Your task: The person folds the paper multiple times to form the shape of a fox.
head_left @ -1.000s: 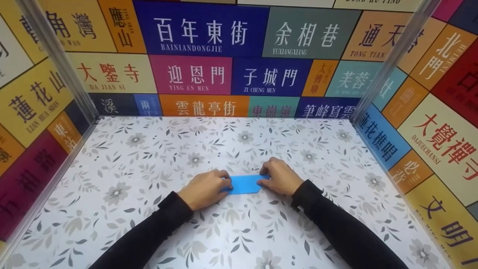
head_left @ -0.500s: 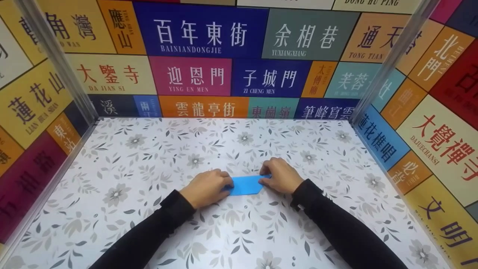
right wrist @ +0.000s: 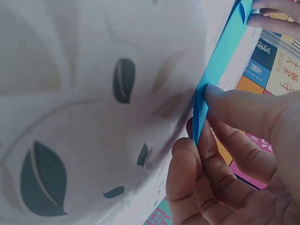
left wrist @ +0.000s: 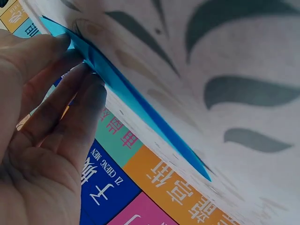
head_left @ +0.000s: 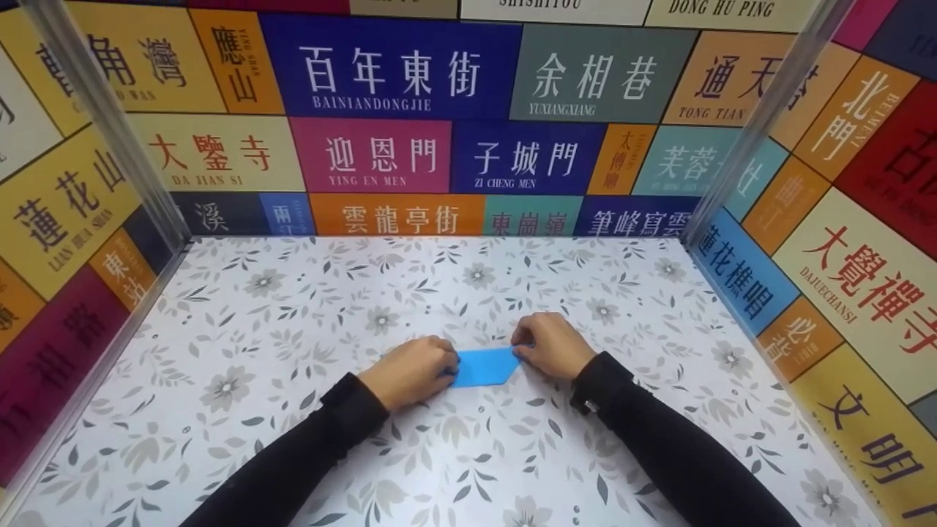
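Note:
A blue folded paper strip [head_left: 484, 366] with a slanted right end lies on the flowered surface in the head view. My left hand [head_left: 412, 372] pinches its left end, hiding that end. At the other end, the thumb and fingertips of my right hand [head_left: 554, 345] grip the upper right corner. Seen from the left wrist, the paper [left wrist: 140, 108] runs as a narrow, layered strip out from the left hand [left wrist: 51, 103]. In the right wrist view the right thumb presses on the paper [right wrist: 220, 61], with fingers of the right hand [right wrist: 234, 154] curled beneath.
The white tabletop [head_left: 351, 454] carries grey flowers and leaves. A back wall [head_left: 392, 66] of coloured panels with Chinese lettering stands beyond it. Similar side walls rise at the left and right, with clear strips [head_left: 721, 146] along the corners.
The right fingertips have slid slightly right along the paper, uncovering more of its slanted end. The left hand has shifted a little right, still pinching. The head view has tilted up slightly.

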`<act>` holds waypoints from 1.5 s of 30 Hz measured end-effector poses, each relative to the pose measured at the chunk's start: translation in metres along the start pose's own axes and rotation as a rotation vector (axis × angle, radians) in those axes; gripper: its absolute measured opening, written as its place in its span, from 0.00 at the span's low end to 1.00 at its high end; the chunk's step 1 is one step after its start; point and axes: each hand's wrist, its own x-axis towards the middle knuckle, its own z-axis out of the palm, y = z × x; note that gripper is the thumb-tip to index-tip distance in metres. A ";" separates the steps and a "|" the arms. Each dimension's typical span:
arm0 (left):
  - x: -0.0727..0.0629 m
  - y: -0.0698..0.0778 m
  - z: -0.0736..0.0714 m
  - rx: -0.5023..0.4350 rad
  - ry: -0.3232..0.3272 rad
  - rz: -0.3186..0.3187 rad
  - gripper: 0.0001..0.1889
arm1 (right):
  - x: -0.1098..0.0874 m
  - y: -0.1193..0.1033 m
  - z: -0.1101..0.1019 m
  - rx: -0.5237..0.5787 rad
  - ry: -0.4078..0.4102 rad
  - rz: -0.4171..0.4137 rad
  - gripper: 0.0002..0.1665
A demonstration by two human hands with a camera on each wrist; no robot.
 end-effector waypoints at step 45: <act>-0.003 -0.011 0.003 -0.115 0.021 0.044 0.08 | -0.030 -0.024 -0.015 0.131 0.050 -0.016 0.02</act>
